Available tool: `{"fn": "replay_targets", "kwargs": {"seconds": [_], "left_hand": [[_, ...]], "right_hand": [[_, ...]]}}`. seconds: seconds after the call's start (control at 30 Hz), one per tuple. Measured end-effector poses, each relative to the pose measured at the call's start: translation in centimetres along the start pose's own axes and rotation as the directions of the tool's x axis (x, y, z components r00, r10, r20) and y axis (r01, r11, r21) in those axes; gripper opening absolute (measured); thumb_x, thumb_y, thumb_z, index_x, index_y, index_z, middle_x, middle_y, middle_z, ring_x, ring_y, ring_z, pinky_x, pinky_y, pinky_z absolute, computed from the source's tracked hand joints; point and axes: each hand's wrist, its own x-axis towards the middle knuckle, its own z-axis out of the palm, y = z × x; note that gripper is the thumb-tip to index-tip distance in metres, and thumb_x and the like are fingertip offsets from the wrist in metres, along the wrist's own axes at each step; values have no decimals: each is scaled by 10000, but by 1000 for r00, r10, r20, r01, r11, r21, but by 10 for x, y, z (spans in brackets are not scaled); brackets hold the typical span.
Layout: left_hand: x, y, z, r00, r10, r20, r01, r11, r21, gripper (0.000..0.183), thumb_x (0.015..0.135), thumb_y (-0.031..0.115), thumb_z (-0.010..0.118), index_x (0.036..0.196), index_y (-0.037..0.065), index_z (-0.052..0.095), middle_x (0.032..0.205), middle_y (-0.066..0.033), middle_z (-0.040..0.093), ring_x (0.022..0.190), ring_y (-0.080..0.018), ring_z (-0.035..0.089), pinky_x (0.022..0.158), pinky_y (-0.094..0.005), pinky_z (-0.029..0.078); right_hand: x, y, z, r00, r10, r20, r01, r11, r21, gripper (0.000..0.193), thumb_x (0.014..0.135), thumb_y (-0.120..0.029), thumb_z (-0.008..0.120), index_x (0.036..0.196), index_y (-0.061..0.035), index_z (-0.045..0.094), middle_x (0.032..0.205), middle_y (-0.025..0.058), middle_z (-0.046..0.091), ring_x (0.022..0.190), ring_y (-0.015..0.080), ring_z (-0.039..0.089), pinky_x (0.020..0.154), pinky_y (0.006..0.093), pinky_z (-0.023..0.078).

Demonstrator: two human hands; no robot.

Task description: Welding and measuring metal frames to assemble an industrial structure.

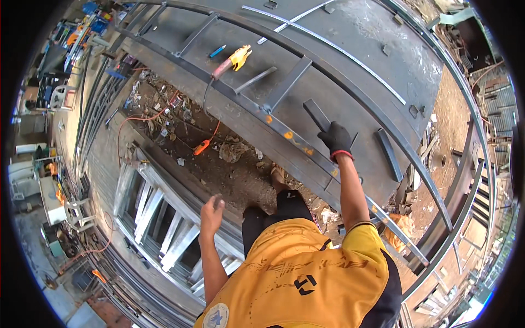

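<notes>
My right hand (pixel 336 140), in a black glove with a red cuff, reaches over the steel sheet and grips the near end of a short square metal tube (pixel 315 114). That piece lies inside a ladder-like steel frame, between its long curved-looking rail (pixel 361 98) and the near rail (pixel 246 102). My left hand (pixel 211 214) is bare, held beside my body above stacked metal frames. Its fingers are curled closed, with a dark spot at the fingertips; what they hold, if anything, I cannot make out. A second short tube (pixel 389 154) lies right of my gloved hand.
A corded tool (pixel 223 69) with a yellow end and a blue marker (pixel 217 51) lie left on the sheet. Two pale measuring strips (pixel 328 44) cross farther back. Below lie an orange socket (pixel 202 146) with its cord and silvery metal frames (pixel 180 243). Scrap litters the ground.
</notes>
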Motion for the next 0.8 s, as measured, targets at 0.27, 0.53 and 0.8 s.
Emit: {"fn": "replay_targets", "kwargs": {"seconds": [0.27, 0.53, 0.8], "left_hand": [[112, 71, -37, 983, 116, 144, -116, 993, -7, 332, 967, 190, 608, 1221, -23, 636, 1135, -221, 697, 1070, -348, 679, 923, -389, 515], [254, 167, -37, 757, 469, 455, -489, 869, -81, 327, 976, 174, 598, 1220, -40, 629, 1109, -174, 715, 1068, -232, 686, 943, -351, 507], [360, 202, -73, 717, 371, 590, -303, 928, -216, 322, 982, 173, 596, 1214, -47, 629, 1070, -133, 720, 1014, -176, 672, 922, -317, 503]], "right_hand": [[50, -41, 54, 937, 281, -206, -257, 957, 137, 497, 757, -408, 730, 1033, -2, 656, 1011, 269, 686, 935, 445, 667, 835, 506, 531], [78, -127, 23, 828, 334, -451, -83, 867, 490, 479, 825, -356, 711, 1128, 11, 656, 1049, 196, 693, 946, 342, 676, 816, 439, 534], [200, -135, 24, 925, 346, 157, -90, -202, 975, 415, 861, -257, 726, 1152, 33, 666, 1012, 149, 714, 888, 262, 691, 825, 388, 550]]}}
